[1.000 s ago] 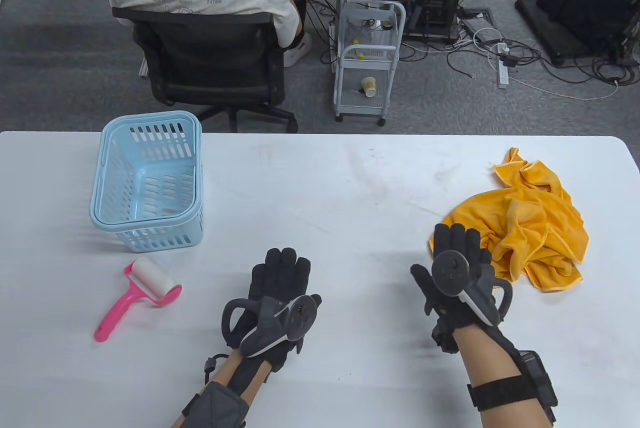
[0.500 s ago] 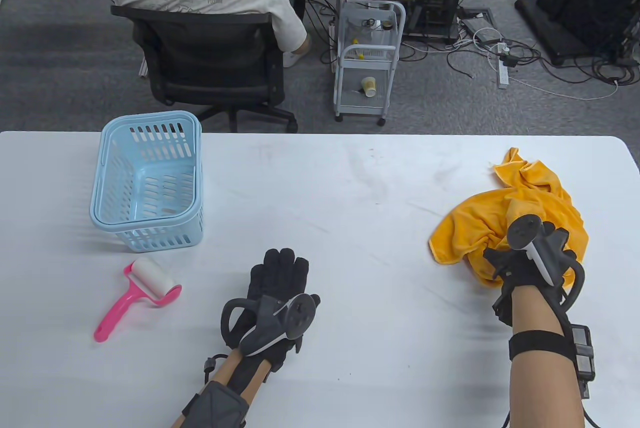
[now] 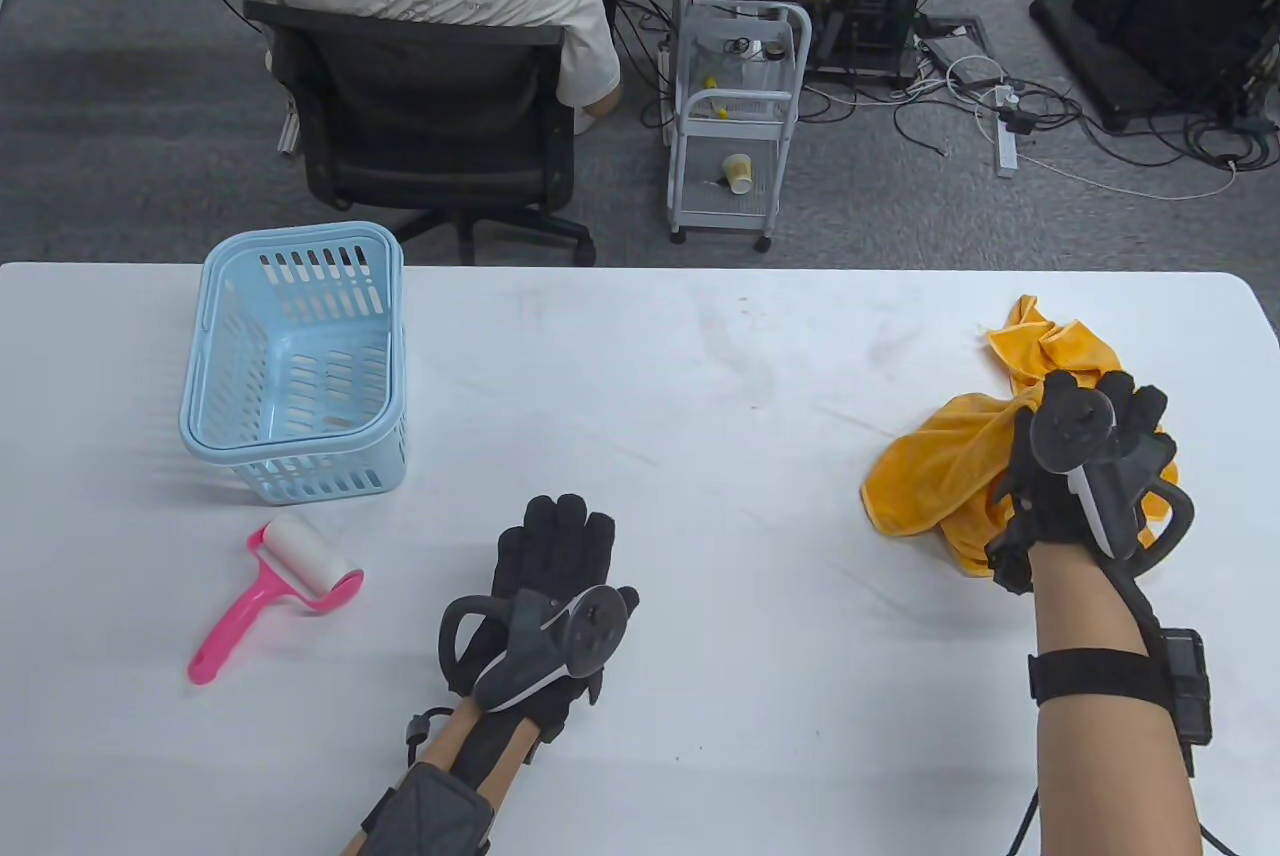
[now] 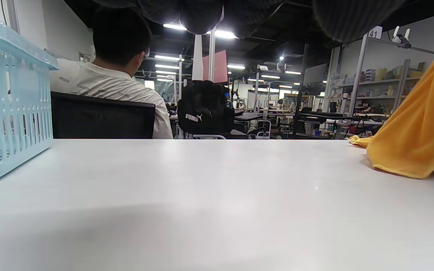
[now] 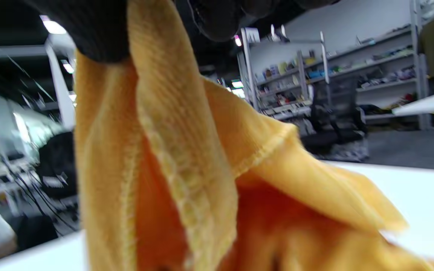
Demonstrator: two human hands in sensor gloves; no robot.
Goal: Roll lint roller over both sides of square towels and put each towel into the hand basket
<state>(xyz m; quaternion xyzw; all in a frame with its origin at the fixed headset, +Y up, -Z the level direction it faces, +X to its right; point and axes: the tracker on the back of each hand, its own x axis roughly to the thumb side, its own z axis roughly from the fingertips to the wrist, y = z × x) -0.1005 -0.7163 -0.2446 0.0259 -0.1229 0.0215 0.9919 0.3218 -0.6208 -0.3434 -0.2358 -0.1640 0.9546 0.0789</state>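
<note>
While we counted one white table [image 3: 700, 396], one pale blue slotted basket [image 3: 300, 366] at its far left and one pink lint roller [image 3: 275, 591] just in front of it, we saw a crumpled orange towel [image 3: 930, 476] heaped at the right. Our right hand [image 3: 1085, 476] pinched its folds, lifting part; our left hand [image 3: 550, 576] lay flat, fingers straight, holding nothing.
</note>
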